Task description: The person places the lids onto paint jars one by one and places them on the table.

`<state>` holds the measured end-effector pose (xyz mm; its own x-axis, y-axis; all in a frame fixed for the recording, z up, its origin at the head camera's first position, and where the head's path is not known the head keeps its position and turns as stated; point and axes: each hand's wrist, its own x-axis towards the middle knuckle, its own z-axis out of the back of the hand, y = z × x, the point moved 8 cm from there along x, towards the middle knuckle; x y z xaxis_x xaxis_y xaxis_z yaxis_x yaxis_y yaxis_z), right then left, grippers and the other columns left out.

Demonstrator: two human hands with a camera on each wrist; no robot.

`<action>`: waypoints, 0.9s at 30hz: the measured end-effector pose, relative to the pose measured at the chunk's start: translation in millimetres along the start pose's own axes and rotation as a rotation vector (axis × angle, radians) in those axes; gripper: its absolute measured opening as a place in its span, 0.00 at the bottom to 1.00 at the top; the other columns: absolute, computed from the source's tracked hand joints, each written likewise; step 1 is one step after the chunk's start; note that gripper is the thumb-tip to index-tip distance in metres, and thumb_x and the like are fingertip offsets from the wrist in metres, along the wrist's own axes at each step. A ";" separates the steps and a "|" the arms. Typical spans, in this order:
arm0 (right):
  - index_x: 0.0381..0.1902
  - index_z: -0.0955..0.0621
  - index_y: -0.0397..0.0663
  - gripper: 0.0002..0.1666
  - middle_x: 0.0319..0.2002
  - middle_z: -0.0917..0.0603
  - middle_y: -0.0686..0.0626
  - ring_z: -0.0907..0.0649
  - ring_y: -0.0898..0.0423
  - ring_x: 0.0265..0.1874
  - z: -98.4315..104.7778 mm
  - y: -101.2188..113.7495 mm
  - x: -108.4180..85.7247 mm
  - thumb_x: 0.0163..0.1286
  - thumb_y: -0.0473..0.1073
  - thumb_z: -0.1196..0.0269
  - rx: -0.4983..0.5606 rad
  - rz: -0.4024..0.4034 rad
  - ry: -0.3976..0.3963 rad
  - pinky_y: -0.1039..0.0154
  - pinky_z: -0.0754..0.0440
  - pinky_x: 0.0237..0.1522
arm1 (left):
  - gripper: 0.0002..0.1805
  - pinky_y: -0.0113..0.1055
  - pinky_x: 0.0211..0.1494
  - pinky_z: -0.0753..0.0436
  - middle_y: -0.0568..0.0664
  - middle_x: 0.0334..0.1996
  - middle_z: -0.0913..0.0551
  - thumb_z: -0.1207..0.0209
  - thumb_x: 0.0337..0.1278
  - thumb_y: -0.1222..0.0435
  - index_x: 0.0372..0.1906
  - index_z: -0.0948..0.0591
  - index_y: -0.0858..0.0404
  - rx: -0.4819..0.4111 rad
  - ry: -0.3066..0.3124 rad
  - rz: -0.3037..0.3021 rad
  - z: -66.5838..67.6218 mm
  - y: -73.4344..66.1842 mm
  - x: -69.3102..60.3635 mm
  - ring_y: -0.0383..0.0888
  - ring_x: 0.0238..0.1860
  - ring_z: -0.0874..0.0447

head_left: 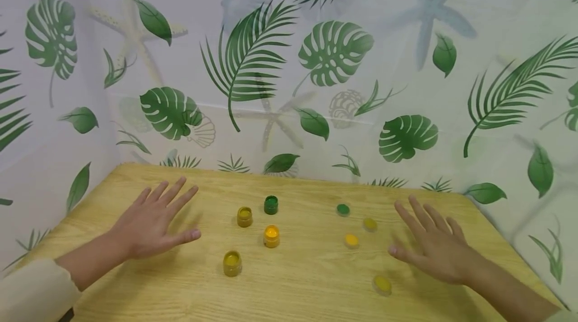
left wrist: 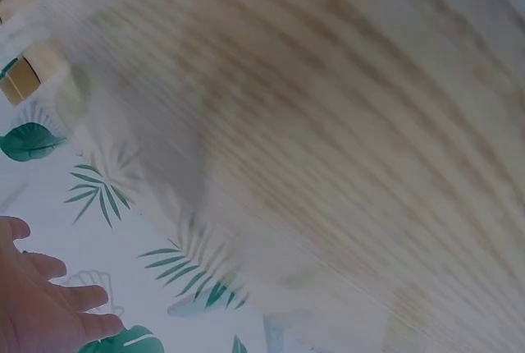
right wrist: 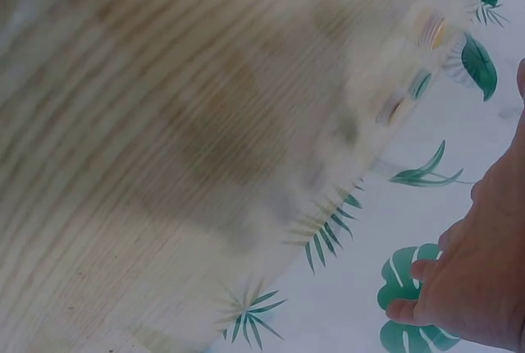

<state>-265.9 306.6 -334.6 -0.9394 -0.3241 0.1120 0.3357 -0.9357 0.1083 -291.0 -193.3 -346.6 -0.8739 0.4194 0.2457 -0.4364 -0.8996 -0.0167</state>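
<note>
Fingers spread, my left hand [head_left: 151, 224] is held over the left part of the table, left of a group of small open paint jars. A green paint jar [head_left: 271, 205] is at the back of the group, with an olive-yellow jar [head_left: 245, 217] beside it. An orange-yellow jar [head_left: 271, 236] and another olive-yellow jar [head_left: 232, 264] are closer to me. My right hand [head_left: 438, 247], also spread and holding nothing, is to the right of several loose lids: a green lid [head_left: 343, 209], an olive lid [head_left: 370, 224], an orange-yellow lid [head_left: 351, 240] and a yellow lid [head_left: 382, 285].
The wood-grain table [head_left: 307, 287] reaches back to a white curtain [head_left: 280, 61] printed with green leaves, starfish and shells. The same cloth runs along the left and right sides.
</note>
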 end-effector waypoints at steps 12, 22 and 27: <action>0.81 0.52 0.66 0.52 0.80 0.55 0.43 0.43 0.30 0.72 -9.0 21.7 -12.0 0.67 0.68 0.41 -0.016 0.069 -0.010 0.24 0.47 0.58 | 0.48 0.65 0.68 0.36 0.60 0.75 0.38 0.50 0.58 0.30 0.77 0.39 0.54 -0.023 0.004 -0.077 -4.8 -25.5 -6.3 0.67 0.69 0.34; 0.79 0.46 0.63 0.49 0.79 0.50 0.41 0.40 0.30 0.71 -15.0 34.2 -15.2 0.67 0.69 0.41 -0.034 0.103 0.001 0.26 0.44 0.58 | 0.47 0.60 0.66 0.32 0.58 0.72 0.32 0.50 0.57 0.29 0.75 0.34 0.53 -0.041 -0.007 -0.118 -8.2 -41.2 -8.5 0.61 0.67 0.29; 0.78 0.44 0.63 0.48 0.79 0.48 0.40 0.39 0.30 0.71 -18.7 38.5 -15.2 0.66 0.70 0.41 -0.042 0.128 0.004 0.27 0.43 0.58 | 0.47 0.60 0.66 0.31 0.59 0.70 0.30 0.51 0.57 0.28 0.73 0.32 0.54 -0.046 0.010 -0.139 -11.2 -48.5 -7.6 0.60 0.66 0.28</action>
<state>-240.0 272.9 -350.6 -0.8892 -0.4419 0.1183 0.4499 -0.8916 0.0518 -265.6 -151.5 -358.5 -0.8062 0.5412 0.2389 -0.5628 -0.8261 -0.0276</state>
